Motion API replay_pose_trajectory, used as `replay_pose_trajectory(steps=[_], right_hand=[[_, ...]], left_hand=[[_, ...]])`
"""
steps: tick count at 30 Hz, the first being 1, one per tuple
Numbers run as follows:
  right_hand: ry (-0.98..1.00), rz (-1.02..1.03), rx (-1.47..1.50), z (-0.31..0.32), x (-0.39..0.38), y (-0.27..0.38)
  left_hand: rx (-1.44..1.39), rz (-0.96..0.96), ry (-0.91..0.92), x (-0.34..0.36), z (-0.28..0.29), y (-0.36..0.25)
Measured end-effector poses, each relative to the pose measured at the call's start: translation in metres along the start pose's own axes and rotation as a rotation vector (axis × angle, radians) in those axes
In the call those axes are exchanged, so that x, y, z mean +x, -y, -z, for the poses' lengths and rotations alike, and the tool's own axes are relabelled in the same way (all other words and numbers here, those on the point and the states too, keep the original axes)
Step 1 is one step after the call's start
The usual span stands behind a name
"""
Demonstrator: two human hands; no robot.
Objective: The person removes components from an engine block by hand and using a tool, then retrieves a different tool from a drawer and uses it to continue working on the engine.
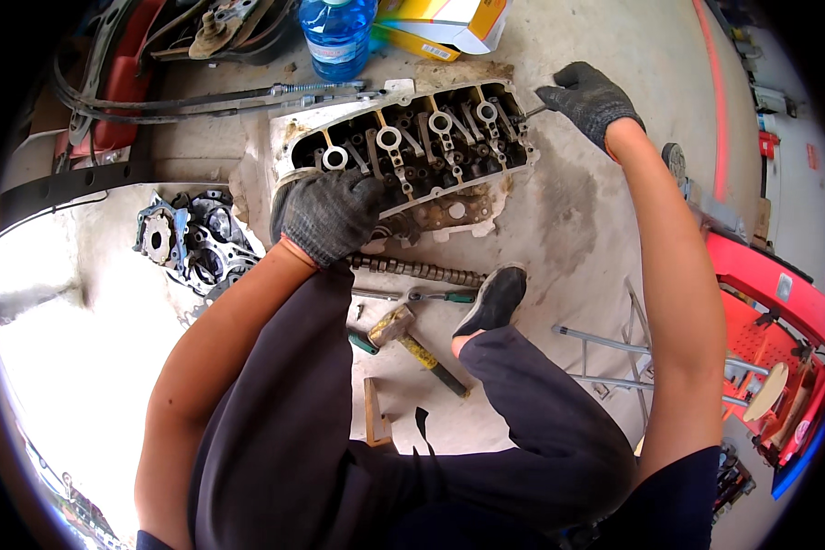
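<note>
A cylinder head (445, 137) lies on the floor in front of me, its open top showing a row of pale rings, shafts and springs. My left hand (333, 216), in a dark grey knit glove, is closed at its near left corner. Whatever those fingers may hold is hidden. Beyond the right end of the cylinder head, my right hand (593, 103) wears a matching glove, its fingers curled. A thin metal rod (535, 111) runs from this hand toward the head's end; any handle is covered by the glove.
Near my shoe lie a camshaft (419, 269), a ratchet (414, 295) and a hammer (420, 350). Metal engine covers (197, 238) sit at left. Behind are a blue-liquid bottle (336, 41), yellow boxes (445, 26) and cables (202, 110). A red tool cart (765, 284) stands right.
</note>
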State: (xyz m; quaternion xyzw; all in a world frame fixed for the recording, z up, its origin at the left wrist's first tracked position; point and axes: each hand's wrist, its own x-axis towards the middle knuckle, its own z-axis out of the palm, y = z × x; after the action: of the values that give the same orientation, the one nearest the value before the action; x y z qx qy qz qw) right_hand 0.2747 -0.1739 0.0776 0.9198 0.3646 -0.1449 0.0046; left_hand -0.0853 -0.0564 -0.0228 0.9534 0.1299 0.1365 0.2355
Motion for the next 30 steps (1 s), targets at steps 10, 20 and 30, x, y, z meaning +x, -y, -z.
replay_pose_trajectory(steps=[10,20,30], right_hand=[[0.212,0.094,0.03,0.004,-0.004,0.001],[0.151,0.065,0.133,0.001,0.0,0.002],[0.11,-0.029,-0.037,0.006,0.008,-0.007]], left_hand=[[0.034,0.004,0.127,0.0,-0.002,0.004],[0.059,0.017,0.126,0.002,0.001,0.002],[0.009,0.024,0.107,0.001,-0.002,0.006]])
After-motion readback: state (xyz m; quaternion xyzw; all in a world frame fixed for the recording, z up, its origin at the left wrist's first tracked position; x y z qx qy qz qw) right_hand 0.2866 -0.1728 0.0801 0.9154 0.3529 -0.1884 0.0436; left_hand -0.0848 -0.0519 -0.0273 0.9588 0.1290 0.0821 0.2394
